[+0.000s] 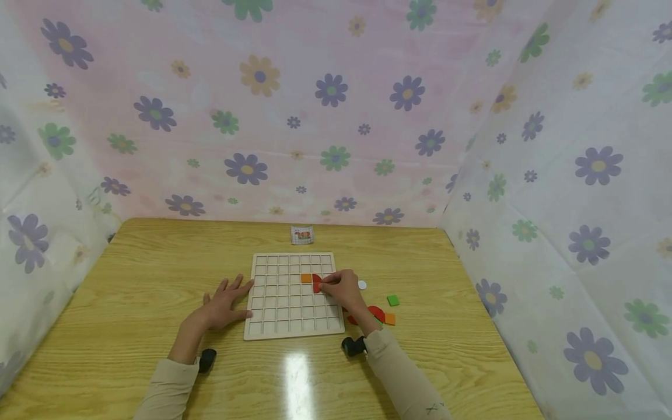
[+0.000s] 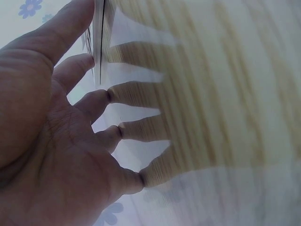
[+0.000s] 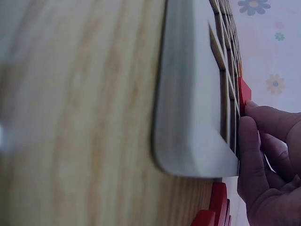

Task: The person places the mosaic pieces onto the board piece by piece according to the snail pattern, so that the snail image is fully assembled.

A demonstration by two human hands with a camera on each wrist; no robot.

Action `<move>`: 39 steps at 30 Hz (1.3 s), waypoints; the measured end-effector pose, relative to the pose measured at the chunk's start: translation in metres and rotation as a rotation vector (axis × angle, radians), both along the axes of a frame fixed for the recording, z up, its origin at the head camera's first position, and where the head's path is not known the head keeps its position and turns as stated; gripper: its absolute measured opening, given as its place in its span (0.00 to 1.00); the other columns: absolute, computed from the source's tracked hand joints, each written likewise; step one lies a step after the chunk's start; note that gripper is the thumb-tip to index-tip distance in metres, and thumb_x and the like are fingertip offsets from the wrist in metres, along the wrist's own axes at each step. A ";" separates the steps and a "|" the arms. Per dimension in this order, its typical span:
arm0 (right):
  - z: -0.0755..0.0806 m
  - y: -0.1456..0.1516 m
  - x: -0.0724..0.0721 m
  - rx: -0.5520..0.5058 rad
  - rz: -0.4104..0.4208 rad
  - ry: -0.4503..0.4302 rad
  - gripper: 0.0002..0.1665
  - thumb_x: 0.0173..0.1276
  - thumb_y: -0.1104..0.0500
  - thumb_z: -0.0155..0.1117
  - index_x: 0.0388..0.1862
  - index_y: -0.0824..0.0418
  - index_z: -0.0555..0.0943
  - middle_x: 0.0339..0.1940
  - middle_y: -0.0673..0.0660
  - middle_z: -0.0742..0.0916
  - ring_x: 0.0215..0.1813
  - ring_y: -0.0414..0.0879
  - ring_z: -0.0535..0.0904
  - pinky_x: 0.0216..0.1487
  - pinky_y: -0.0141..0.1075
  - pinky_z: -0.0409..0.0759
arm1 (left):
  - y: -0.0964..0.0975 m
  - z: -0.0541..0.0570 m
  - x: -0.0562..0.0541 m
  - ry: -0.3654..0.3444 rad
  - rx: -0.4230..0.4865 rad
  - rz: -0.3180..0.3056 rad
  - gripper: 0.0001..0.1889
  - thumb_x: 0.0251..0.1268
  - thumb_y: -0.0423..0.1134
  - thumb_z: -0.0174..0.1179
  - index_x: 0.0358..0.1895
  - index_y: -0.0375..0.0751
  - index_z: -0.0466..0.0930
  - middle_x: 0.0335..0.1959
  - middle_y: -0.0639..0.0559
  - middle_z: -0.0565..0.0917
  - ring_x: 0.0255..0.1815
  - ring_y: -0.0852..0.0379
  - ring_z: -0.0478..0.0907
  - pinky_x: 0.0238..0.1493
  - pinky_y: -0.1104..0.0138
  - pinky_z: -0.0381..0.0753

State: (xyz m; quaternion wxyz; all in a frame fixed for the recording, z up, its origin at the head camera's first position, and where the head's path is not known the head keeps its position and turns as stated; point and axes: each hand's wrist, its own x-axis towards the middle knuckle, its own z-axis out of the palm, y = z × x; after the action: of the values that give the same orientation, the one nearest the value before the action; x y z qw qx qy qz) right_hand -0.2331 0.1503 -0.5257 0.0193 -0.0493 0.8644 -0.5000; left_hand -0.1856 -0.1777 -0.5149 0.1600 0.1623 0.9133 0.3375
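A pale wooden grid board (image 1: 278,326) lies on the table. On it, right of centre, an orange square tile (image 1: 306,279) sits beside red curved-edge tiles (image 1: 316,278). My right hand (image 1: 343,290) reaches over the board's right edge, thumb and forefinger pinching a red tile (image 3: 244,94) at the grid. Its other fingers are curled under, as the right wrist view shows. My left hand (image 1: 220,306) rests on the table with fingers spread, thumb and forefinger against the board's left edge. In the left wrist view, that hand's palm (image 2: 70,155) shows with nothing in it.
Right of the board lie a white round piece (image 1: 362,284), a green square tile (image 1: 393,300), an orange tile (image 1: 390,319) and red pieces (image 1: 376,312), partly behind my right wrist. A small picture card (image 1: 301,235) lies behind the board. Flowered sheeting (image 1: 336,116) surrounds the table.
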 end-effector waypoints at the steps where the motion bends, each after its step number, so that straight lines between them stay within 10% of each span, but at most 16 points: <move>1: 0.000 0.000 0.000 0.000 0.001 0.001 0.05 0.64 0.64 0.74 0.34 0.67 0.90 0.31 0.59 0.90 0.32 0.43 0.84 0.37 0.35 0.83 | 0.000 0.000 0.000 0.001 0.000 -0.001 0.41 0.69 0.46 0.66 0.79 0.36 0.57 0.81 0.26 0.47 0.78 0.19 0.35 0.61 0.18 0.34; 39: -0.005 0.001 -0.002 -0.015 0.010 -0.002 0.05 0.62 0.64 0.76 0.34 0.67 0.91 0.32 0.61 0.91 0.32 0.45 0.86 0.36 0.36 0.85 | -0.001 0.001 0.000 0.016 -0.007 -0.004 0.42 0.68 0.46 0.67 0.79 0.35 0.58 0.80 0.26 0.48 0.78 0.19 0.36 0.61 0.17 0.35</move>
State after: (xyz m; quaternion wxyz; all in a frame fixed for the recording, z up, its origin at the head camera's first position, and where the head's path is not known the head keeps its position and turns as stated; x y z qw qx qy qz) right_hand -0.2354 0.1511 -0.5307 0.0224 -0.0531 0.8603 -0.5066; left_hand -0.1853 -0.1782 -0.5143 0.1538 0.1661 0.9155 0.3326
